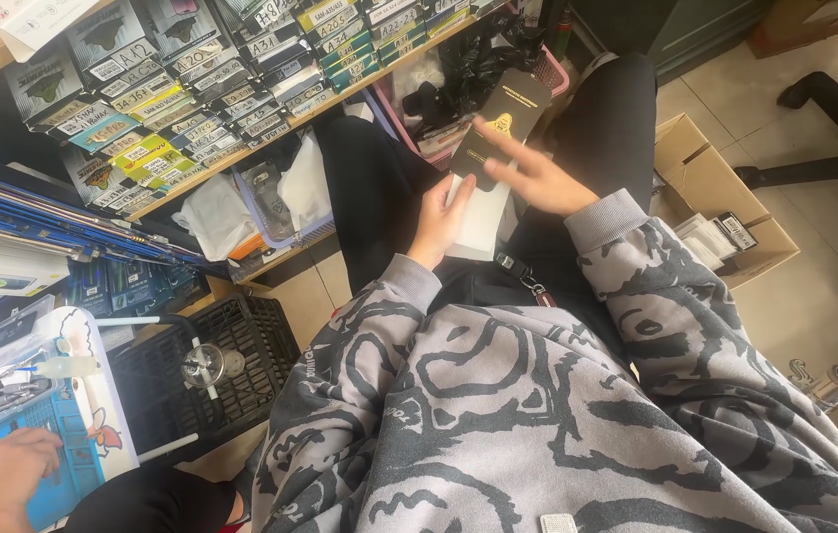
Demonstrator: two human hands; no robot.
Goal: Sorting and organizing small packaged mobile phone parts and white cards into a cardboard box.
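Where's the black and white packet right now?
In the head view, upper centre: the packet is held over the lap, left hand gripping its white lower end, right hand across its black top, below the shelf.

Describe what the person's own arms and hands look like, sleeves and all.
Both arms wear a grey sweatshirt printed with dark swirling, face-like line patterns, ending in plain grey ribbed cuffs. The left hand and right hand are bare: no gloves, and no rings or watch that I can see.
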